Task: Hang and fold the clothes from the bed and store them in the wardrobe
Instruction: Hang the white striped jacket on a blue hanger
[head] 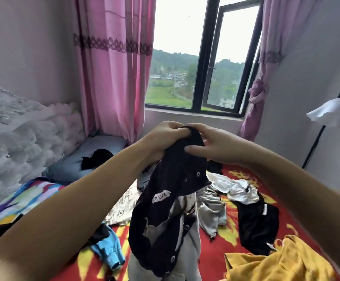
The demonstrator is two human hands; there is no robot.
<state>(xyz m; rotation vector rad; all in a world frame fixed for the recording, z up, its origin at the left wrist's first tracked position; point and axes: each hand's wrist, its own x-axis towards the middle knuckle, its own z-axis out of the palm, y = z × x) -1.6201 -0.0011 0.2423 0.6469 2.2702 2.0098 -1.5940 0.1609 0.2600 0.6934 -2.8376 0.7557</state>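
I hold a dark navy jacket with snap buttons and a white label [173,191] up in front of me, above the bed [232,238]. My left hand [163,138] grips its top edge, fingers curled round the fabric. My right hand [211,146] pinches the same top part between thumb and fingers. The jacket hangs down, its grey lining showing at the bottom. Other clothes lie on the red and yellow blanket: a mustard yellow garment [282,262], a black one [256,226], a white one [236,187], a grey one [211,209] and a blue one [110,252].
A white tufted headboard [19,134] stands at the left, with a grey pillow [88,157] carrying a black item. Pink curtains [112,67] frame the window [203,57] ahead. A floor lamp [333,112] stands at the right wall. No wardrobe is in view.
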